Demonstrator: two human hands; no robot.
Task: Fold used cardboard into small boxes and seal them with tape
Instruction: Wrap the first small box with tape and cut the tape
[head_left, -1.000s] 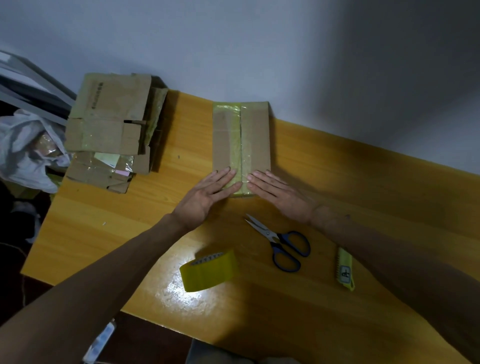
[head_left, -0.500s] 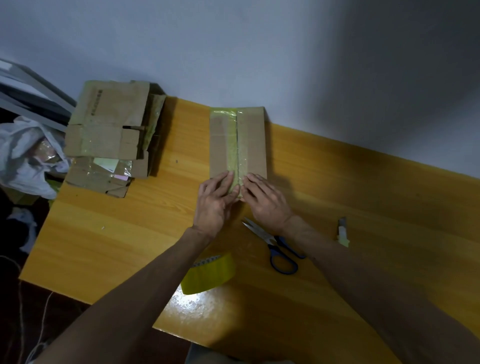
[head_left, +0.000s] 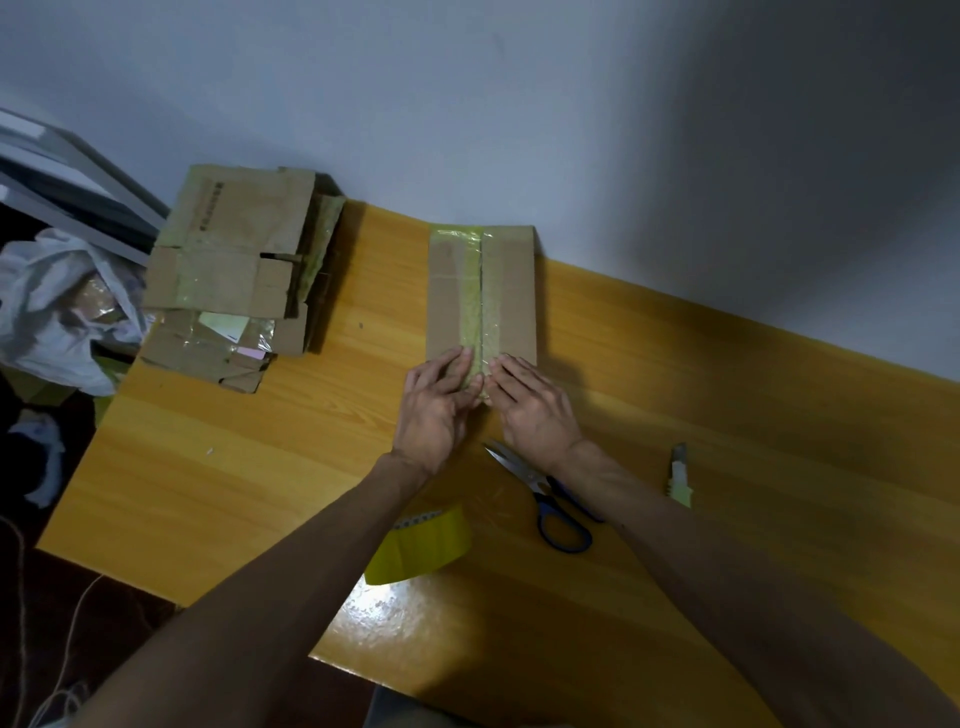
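**Pressing Down the Seam Tape**

The flat cardboard box (head_left: 511, 301) lay at the far edge of the table (head_left: 260, 467), against the wall. I had the left hand (head_left: 434, 410) and right hand (head_left: 535, 410) flat, fingers straight, pressing its near end on either side of the tape strip (head_left: 474, 306). I judged firm strokes along the seam best, working bubbles outward.

White plastic bag (head_left: 52, 312) left of the table (head_left: 208, 493) — grey wall (head_left: 519, 104) behind.

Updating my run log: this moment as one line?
step: pressing tape | left hand: pressing flat taped brown cardboard box | right hand: pressing same box | yellow tape roll, blue-handled scissors: on wooden table
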